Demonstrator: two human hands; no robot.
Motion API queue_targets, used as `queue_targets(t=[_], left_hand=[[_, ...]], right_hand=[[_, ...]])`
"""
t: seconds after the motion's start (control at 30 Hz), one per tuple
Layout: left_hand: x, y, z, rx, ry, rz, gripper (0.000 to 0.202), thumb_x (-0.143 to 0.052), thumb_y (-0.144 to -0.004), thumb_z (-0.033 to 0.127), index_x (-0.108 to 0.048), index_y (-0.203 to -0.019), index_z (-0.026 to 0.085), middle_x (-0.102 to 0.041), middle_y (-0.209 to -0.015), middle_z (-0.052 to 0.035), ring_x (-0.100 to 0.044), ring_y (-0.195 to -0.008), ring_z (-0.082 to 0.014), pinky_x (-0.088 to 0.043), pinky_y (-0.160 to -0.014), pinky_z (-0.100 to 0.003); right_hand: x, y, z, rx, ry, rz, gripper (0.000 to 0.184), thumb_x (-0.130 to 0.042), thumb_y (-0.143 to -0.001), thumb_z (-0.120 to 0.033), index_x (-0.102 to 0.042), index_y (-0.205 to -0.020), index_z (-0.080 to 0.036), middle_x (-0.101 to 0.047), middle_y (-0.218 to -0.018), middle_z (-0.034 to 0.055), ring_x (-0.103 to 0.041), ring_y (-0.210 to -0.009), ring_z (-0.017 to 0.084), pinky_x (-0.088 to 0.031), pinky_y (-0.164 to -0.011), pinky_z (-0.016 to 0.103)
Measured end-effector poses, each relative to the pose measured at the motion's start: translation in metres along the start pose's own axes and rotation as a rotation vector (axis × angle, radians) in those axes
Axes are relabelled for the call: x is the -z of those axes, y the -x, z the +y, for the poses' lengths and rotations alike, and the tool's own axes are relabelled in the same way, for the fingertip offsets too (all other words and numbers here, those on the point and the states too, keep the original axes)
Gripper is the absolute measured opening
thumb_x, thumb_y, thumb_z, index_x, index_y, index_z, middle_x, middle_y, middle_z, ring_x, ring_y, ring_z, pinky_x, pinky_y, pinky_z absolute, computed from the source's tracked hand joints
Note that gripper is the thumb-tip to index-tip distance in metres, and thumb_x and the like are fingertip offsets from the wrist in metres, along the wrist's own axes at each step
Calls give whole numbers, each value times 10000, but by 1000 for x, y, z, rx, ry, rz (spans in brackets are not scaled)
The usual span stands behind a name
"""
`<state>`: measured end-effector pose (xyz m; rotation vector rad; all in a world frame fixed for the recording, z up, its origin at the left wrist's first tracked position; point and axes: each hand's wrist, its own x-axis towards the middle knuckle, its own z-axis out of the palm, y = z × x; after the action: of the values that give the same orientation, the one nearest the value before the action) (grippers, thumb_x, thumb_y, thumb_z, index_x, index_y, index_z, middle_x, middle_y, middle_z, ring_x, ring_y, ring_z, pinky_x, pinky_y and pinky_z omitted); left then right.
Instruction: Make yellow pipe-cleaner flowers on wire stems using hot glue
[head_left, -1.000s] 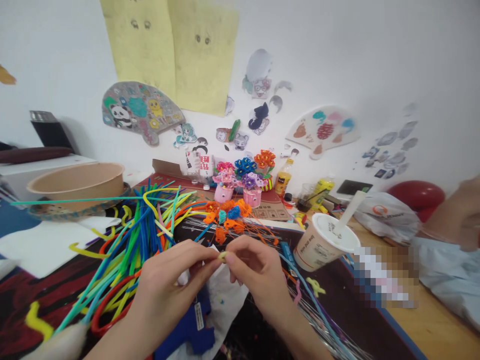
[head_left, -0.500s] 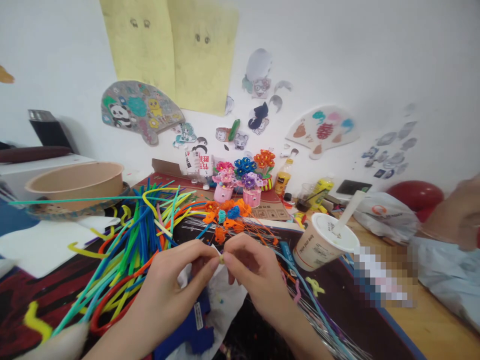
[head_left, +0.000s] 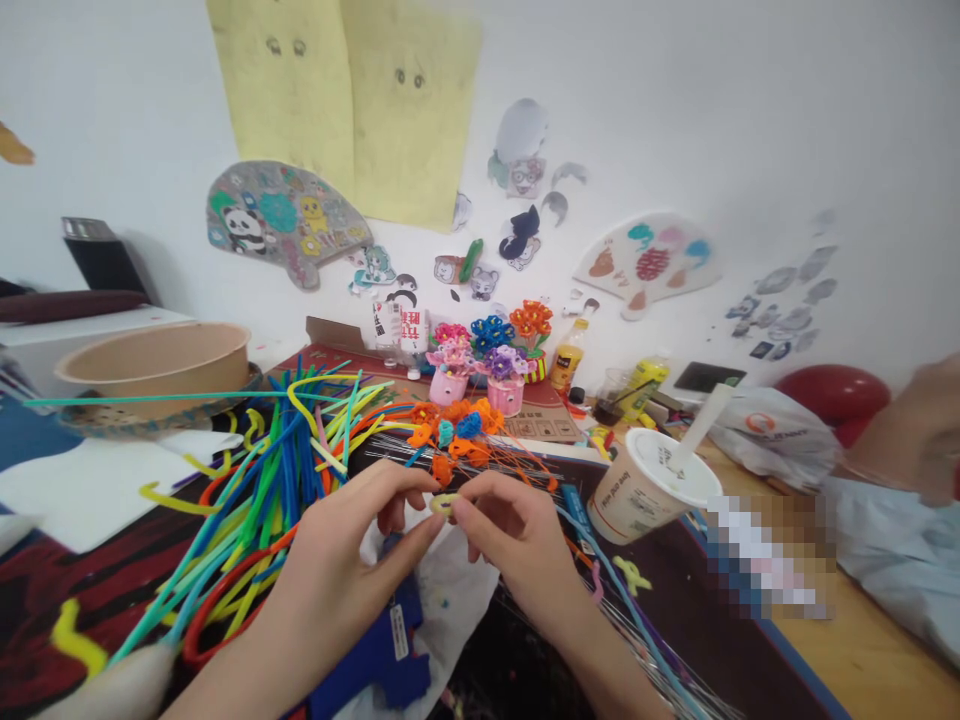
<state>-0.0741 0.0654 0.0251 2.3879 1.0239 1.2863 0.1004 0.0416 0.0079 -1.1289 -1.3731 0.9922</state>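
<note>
Between my two hands is a small pale yellow pipe cleaner loop (head_left: 444,504). The thumb and finger of my left hand (head_left: 352,560) pinch its left side, while my right hand (head_left: 517,530) grips its right end between thumb and finger. Orange and blue pipe cleaner flowers (head_left: 469,430) lie just beyond my fingertips. Below the hands are a crumpled white sheet (head_left: 457,590) and a blue object with a white label (head_left: 409,660), partly hidden by my left wrist. A pale yellow pipe cleaner piece (head_left: 631,575) rests to the right of my right hand.
A big bunch of coloured pipe cleaners (head_left: 289,460) spreads at left, near a tan basin (head_left: 154,360). At right stands a lidded paper cup (head_left: 637,490) with a straw. Potted craft flowers (head_left: 506,375) and bottles (head_left: 568,358) stand by the wall. Another person's hand (head_left: 911,430) shows far right.
My fingertips have tilted and parted slightly, so more of the yellow loop shows between them. The whole view has shifted very slightly.
</note>
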Motion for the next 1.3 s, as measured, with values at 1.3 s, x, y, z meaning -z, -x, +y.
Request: queue_targets(t=[1.3], left_hand=[[-1,1,-2,-118,-40,25,110,-586,-918,241,-651,-838,202,-656,-678,48,-606,-558,-73,-464,-553,-136]], right_hand=[[0,1,-6,42,144,-11,95,-659,-813,-256,-682,-794,-166,-562,-608,-39,-500,-536,103,-380,-513,219]])
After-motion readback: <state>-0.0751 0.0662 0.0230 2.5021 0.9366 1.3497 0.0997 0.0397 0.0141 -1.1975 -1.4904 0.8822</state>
